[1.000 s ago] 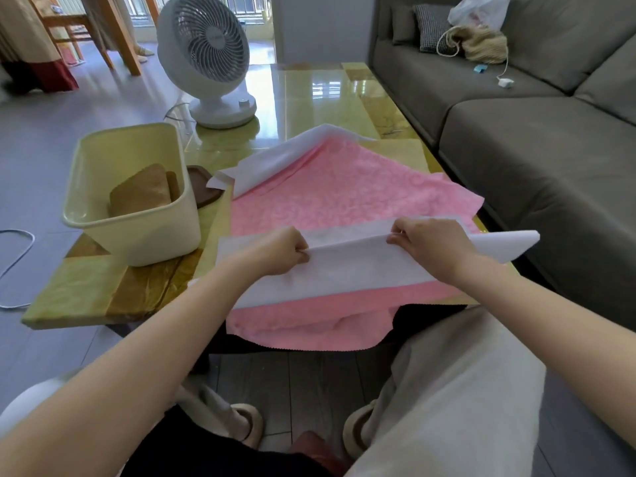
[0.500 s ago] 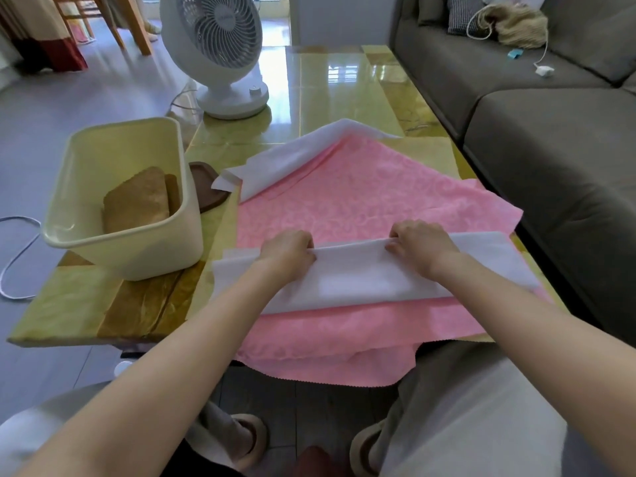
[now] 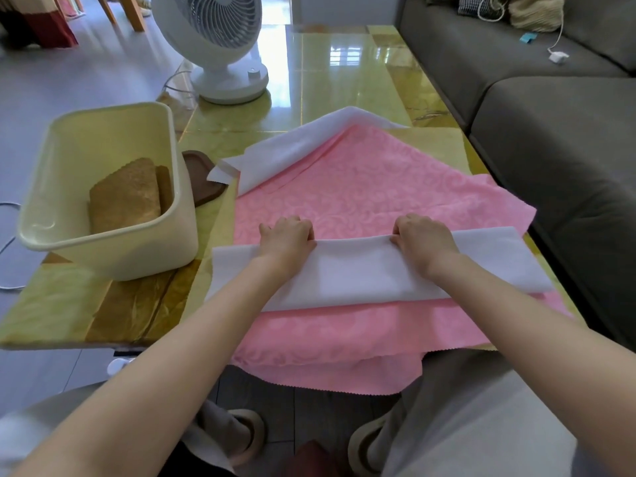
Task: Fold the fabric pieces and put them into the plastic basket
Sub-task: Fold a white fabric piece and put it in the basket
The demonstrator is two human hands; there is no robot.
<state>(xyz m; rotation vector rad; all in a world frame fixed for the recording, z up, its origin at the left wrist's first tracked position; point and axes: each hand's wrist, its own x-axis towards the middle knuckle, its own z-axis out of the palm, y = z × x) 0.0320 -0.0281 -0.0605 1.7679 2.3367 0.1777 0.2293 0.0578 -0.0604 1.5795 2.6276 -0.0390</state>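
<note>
A white fabric piece (image 3: 361, 273) lies folded into a long strip across a pink patterned fabric (image 3: 371, 191) on the table. My left hand (image 3: 287, 235) and my right hand (image 3: 425, 241) both grip the strip's far edge with curled fingers, a short way apart. Another white fabric (image 3: 292, 149) sticks out from under the pink one at the far left. The cream plastic basket (image 3: 113, 253) stands to the left and holds a folded brown fabric (image 3: 127, 194).
A white fan (image 3: 220, 39) stands at the table's far left. A brown heart-shaped dish (image 3: 203, 180) sits beside the basket. A grey sofa (image 3: 568, 139) runs along the right. The pink fabric hangs over the table's near edge above my knees.
The white strip came down from a slight lift and now lies flat on the pink fabric. Both hands moved a little forward with its far edge.
</note>
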